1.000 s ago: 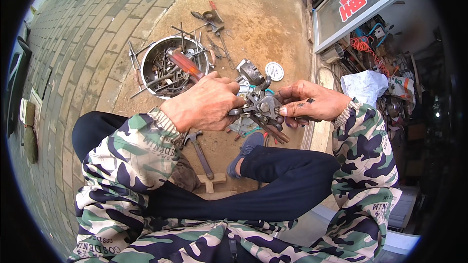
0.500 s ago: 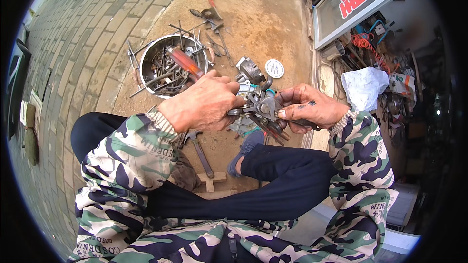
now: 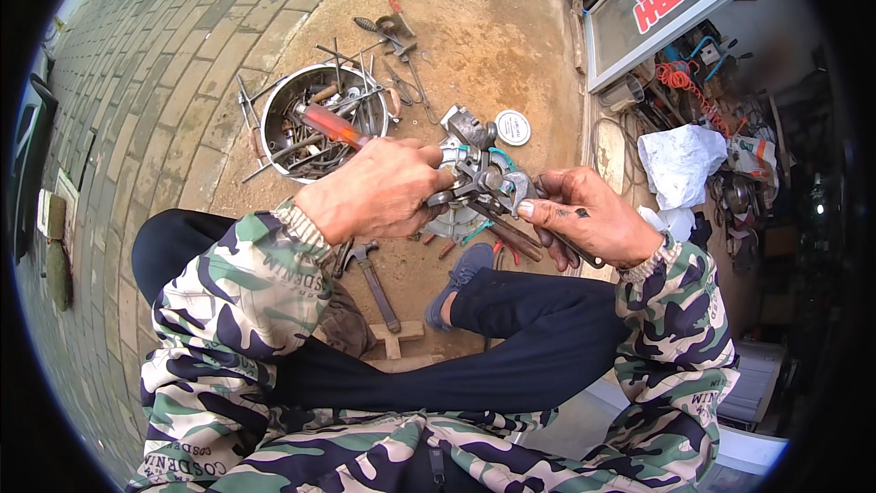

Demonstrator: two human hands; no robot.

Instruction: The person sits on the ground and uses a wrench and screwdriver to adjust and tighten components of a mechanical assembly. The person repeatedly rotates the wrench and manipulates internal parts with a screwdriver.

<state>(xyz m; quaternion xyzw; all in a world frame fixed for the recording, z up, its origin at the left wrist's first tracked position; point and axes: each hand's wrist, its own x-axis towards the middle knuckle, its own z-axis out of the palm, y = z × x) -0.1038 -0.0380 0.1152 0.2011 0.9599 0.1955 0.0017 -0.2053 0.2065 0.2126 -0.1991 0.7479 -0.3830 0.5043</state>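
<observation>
My left hand (image 3: pixel 374 189) is closed round a dark, several-armed metal piece like a gear puller (image 3: pixel 479 175). A red-handled tool (image 3: pixel 334 124), perhaps a screwdriver, sticks out of the same hand toward the tub; its other end is hidden. On the right, my right hand (image 3: pixel 593 217) pinches an adjustable wrench (image 3: pixel 521 190) between thumb and fingers. The wrench's jaws are at the right side of the metal piece; whether they grip it I cannot tell. Beneath both hands lies a round, pale metal machine part (image 3: pixel 453 222) with turquoise edges, partly covered.
A round metal tub (image 3: pixel 271 139) full of tools stands at the left. A hammer (image 3: pixel 377 288) lies near a wooden block (image 3: pixel 399 332) by my legs. Pliers (image 3: pixel 422 91) and a white round lid (image 3: pixel 513 127) are farther off. A framed glass door (image 3: pixel 675 9) stands at the right.
My right hand has drawn back to the right and lower, baring the wrench's head beside the metal piece. The red handle has swung left and slightly down.
</observation>
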